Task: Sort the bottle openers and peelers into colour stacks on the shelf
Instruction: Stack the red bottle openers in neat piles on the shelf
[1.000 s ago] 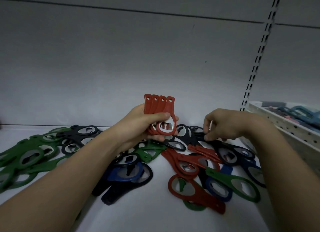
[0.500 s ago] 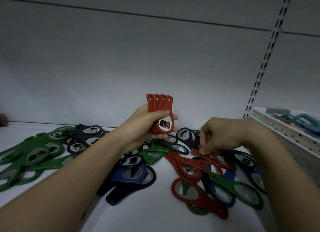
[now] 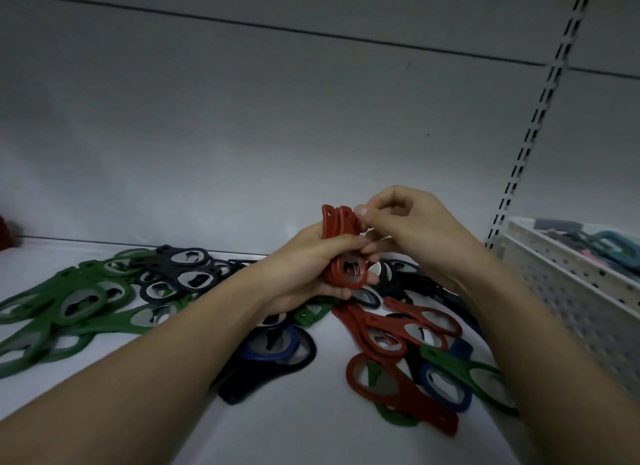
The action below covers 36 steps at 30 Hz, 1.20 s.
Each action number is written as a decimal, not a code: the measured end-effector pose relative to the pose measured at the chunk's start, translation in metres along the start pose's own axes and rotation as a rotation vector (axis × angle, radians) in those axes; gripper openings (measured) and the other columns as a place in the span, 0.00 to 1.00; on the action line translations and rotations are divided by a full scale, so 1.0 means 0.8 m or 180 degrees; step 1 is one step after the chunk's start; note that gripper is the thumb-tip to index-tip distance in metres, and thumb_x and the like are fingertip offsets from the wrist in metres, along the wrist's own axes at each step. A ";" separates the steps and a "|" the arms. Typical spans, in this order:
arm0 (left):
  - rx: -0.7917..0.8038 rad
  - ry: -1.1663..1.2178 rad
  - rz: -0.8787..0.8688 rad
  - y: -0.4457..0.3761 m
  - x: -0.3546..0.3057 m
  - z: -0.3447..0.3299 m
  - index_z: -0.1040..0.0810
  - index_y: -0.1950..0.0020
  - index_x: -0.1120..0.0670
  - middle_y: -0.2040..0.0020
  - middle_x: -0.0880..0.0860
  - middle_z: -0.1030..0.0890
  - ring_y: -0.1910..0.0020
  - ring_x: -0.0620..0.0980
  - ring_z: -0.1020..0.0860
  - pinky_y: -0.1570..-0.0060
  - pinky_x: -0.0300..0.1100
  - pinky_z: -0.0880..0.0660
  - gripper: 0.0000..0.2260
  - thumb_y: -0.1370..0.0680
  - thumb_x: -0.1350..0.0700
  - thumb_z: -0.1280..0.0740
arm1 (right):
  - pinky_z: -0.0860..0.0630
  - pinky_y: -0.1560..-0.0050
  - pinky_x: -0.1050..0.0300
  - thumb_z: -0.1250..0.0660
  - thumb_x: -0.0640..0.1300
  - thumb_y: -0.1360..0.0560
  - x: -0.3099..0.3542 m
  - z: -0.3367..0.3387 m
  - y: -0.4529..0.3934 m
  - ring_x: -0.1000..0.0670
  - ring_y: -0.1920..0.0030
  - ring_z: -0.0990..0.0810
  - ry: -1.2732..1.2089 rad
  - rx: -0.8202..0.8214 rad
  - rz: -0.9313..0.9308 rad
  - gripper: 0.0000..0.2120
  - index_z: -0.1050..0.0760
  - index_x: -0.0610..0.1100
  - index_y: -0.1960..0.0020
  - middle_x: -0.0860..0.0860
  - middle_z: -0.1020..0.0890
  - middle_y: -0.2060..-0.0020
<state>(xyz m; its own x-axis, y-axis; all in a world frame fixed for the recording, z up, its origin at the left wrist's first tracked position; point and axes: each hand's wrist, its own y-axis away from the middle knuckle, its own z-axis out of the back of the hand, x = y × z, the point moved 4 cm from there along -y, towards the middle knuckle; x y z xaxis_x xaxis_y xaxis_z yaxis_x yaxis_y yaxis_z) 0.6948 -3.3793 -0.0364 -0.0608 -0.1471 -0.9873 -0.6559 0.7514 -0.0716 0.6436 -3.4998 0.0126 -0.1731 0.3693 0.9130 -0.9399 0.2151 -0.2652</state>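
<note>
Around the white perforated basket (image 3: 568, 284)

We take the white perforated basket at the right edge as our landmark: just left of it a slotted shelving upright (image 3: 540, 118) climbs the grey back panel (image 3: 242, 135), and a dark seam (image 3: 263, 28) crosses that panel high above the basket. Far left of it we see a blurred red object (image 3: 4, 232) at the frame's edge.

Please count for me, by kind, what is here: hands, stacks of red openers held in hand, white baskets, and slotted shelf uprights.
Hands: 2, left hand and right hand
Red stack, gripped by the left, pinched at its top by the right: 1
White basket: 1
Slotted upright: 1
Total: 5
</note>
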 end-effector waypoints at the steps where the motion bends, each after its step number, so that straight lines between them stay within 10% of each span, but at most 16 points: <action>1: 0.0010 -0.0025 -0.0002 -0.001 0.000 0.000 0.24 0.43 0.52 0.52 0.54 0.16 0.54 0.54 0.16 0.74 0.36 0.26 0.07 0.20 0.55 0.34 | 0.16 0.56 0.50 0.32 0.45 0.22 0.001 0.002 0.001 0.46 0.65 0.17 0.0098 0.0042 0.0030 0.11 0.23 0.36 0.48 0.40 0.17 0.57; 9: -0.0126 -0.0544 -0.0120 -0.007 0.005 0.010 0.21 0.42 0.50 0.59 0.50 0.18 0.60 0.49 0.19 0.70 0.39 0.27 0.13 0.25 0.59 0.27 | 0.32 0.74 0.68 0.34 0.54 0.22 -0.010 0.026 -0.004 0.58 0.74 0.27 0.1804 0.0378 0.0013 0.14 0.21 0.44 0.57 0.53 0.19 0.67; 15: -0.0115 -0.0504 -0.0136 -0.007 0.005 0.009 0.22 0.49 0.56 0.60 0.50 0.18 0.60 0.47 0.17 0.66 0.41 0.22 0.11 0.28 0.63 0.25 | 0.20 0.53 0.56 0.23 0.52 0.31 -0.042 0.025 0.005 0.53 0.56 0.17 0.2755 0.1625 -0.0893 0.11 0.19 0.48 0.53 0.52 0.15 0.57; 26: -0.0515 -0.0358 -0.0325 -0.004 -0.003 0.012 0.24 0.40 0.54 0.52 0.55 0.15 0.55 0.58 0.15 0.76 0.38 0.26 0.16 0.21 0.44 0.36 | 0.20 0.45 0.50 0.23 0.49 0.31 -0.052 0.027 -0.002 0.50 0.54 0.16 0.3011 0.1528 -0.0981 0.07 0.16 0.48 0.56 0.52 0.14 0.59; 36: -0.0377 -0.0264 -0.0277 -0.005 -0.001 0.013 0.24 0.41 0.58 0.44 0.61 0.18 0.50 0.55 0.15 0.63 0.47 0.18 0.13 0.24 0.59 0.28 | 0.22 0.64 0.59 0.28 0.47 0.27 -0.033 0.031 -0.006 0.53 0.66 0.19 0.2358 0.1013 -0.0504 0.08 0.20 0.42 0.55 0.47 0.16 0.64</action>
<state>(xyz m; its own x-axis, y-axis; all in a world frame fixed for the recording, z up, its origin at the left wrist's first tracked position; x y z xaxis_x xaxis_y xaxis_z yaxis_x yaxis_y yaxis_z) 0.7052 -3.3759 -0.0368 0.0592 -0.1512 -0.9867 -0.7404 0.6563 -0.1449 0.6452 -3.5329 -0.0030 0.1031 0.8812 0.4614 -0.9947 0.0893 0.0518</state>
